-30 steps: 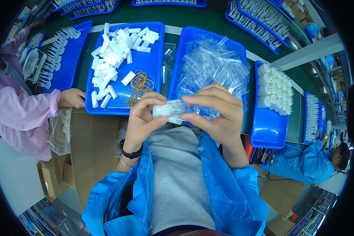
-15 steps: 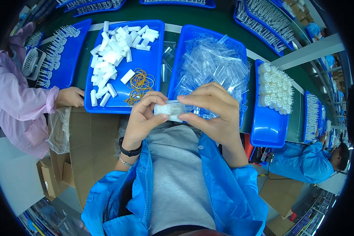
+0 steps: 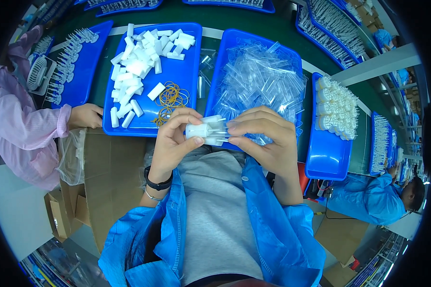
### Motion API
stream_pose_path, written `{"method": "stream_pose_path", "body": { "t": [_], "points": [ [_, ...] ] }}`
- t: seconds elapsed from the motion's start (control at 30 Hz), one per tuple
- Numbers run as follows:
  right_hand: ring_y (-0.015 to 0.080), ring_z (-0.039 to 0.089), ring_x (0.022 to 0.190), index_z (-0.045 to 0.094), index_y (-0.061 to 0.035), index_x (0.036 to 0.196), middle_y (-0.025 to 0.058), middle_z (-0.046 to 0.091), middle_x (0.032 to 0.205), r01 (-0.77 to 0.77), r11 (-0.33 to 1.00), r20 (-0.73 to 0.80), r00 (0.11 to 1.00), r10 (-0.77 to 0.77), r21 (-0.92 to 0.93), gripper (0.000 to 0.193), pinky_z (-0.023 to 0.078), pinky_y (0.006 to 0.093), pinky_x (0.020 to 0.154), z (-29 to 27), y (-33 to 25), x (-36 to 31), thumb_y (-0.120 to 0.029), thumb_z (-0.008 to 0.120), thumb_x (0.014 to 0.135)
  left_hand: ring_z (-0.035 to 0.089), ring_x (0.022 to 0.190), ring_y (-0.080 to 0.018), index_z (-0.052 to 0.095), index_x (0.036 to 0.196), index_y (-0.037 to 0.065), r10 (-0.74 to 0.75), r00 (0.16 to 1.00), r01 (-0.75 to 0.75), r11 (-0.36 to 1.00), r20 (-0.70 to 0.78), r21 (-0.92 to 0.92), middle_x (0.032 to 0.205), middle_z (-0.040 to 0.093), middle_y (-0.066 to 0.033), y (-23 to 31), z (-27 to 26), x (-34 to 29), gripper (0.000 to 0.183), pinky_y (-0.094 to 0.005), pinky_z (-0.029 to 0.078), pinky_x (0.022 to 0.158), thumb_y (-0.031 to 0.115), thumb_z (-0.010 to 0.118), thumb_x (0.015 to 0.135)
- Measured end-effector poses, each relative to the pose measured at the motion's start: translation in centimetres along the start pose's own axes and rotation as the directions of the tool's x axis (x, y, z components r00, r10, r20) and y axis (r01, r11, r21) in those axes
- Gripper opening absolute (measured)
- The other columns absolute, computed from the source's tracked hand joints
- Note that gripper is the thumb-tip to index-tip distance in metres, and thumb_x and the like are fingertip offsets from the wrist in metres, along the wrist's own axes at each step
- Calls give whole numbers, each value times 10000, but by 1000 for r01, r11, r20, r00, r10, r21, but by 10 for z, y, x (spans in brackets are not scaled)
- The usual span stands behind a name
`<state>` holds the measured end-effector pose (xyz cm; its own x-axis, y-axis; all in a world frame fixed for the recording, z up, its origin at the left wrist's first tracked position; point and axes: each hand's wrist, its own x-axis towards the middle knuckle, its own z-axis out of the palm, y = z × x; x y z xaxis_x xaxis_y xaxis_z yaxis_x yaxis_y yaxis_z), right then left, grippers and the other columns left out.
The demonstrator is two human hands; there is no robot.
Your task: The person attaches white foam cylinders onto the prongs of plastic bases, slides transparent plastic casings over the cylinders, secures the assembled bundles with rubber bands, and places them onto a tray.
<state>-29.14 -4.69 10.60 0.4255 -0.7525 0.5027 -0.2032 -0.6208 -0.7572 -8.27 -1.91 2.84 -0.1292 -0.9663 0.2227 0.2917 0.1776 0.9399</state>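
My left hand (image 3: 177,131) is closed around a white pronged plastic part (image 3: 196,130), its thin prongs pointing right. White block pieces (image 3: 211,119) lie along the upper and lower sides of the prongs. At the prong tips, the thumb and fingers of my right hand (image 3: 263,131) close in from the right. Whether a thin clear piece is also between them is hard to see. Just beyond my hands are a blue tray (image 3: 187,71) with white blocks (image 3: 139,62) and yellowish rubber bands (image 3: 171,98), and another blue tray (image 3: 223,40) heaped with clear plastic pieces (image 3: 261,76).
To the right, a narrow blue tray (image 3: 326,160) carries white pronged parts (image 3: 337,107). A co-worker's hand (image 3: 87,116) in a pink sleeve rests by the left tray's edge. More blue trays (image 3: 88,62) of parts surround the green table (image 3: 177,14). A cardboard box (image 3: 112,177) stands below left.
My right fingers have slid right, off the body of the part, so its prongs and the white blocks beside them now show. The left hand keeps hold.
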Motion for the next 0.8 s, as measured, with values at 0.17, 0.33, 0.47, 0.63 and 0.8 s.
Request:
{"method": "stream_pose_path", "body": {
  "t": [0.17, 0.33, 0.47, 0.63, 0.8],
  "points": [
    [212, 637, 787, 690, -67, 834, 62, 676, 823, -14, 1000, -10, 1000, 14, 8, 191, 491, 306, 689, 2, -1, 0, -72, 768, 661, 491, 1032, -173, 629, 973, 15, -18, 999, 18, 1000, -32, 3, 1082, 504, -92, 2, 3, 1, 257, -293, 398, 891, 7, 710, 728],
    [202, 648, 813, 692, -75, 800, 53, 688, 821, -16, 999, -49, 999, 17, 29, 189, 480, 306, 721, 5, 3, -4, -89, 788, 639, 494, 1005, -164, 632, 944, 19, 28, 999, -25, 998, -37, 55, 1063, 512, -80, 1, 6, 2, 230, -283, 398, 871, 3, 703, 726],
    [188, 652, 827, 691, -85, 780, 48, 696, 831, -35, 998, -71, 997, 39, 51, 172, 455, 297, 739, 8, 8, -9, -97, 790, 639, 497, 987, -158, 629, 931, 21, 41, 998, -38, 998, -49, 58, 1055, 513, -76, 0, 7, 2, 219, -280, 399, 861, -3, 699, 725],
    [177, 651, 828, 686, -99, 764, 43, 698, 844, 37, 999, -60, 998, -37, 1, 148, 419, 292, 733, 9, 11, -9, -107, 783, 653, 503, 963, -151, 625, 912, 33, 78, 995, -67, 981, -55, 183, 1042, 503, -73, 2, 7, 2, 207, -274, 412, 837, -3, 705, 725],
    [179, 649, 839, 685, -103, 801, 51, 700, 867, 51, 994, 24, 999, -49, -93, 188, 411, 301, 764, 6, 7, -6, -110, 790, 645, 506, 965, -152, 623, 904, 34, 62, 997, -49, 971, -49, 234, 1047, 492, -73, 7, 6, 1, 205, -268, 421, 825, -9, 708, 722]
  ]
}}
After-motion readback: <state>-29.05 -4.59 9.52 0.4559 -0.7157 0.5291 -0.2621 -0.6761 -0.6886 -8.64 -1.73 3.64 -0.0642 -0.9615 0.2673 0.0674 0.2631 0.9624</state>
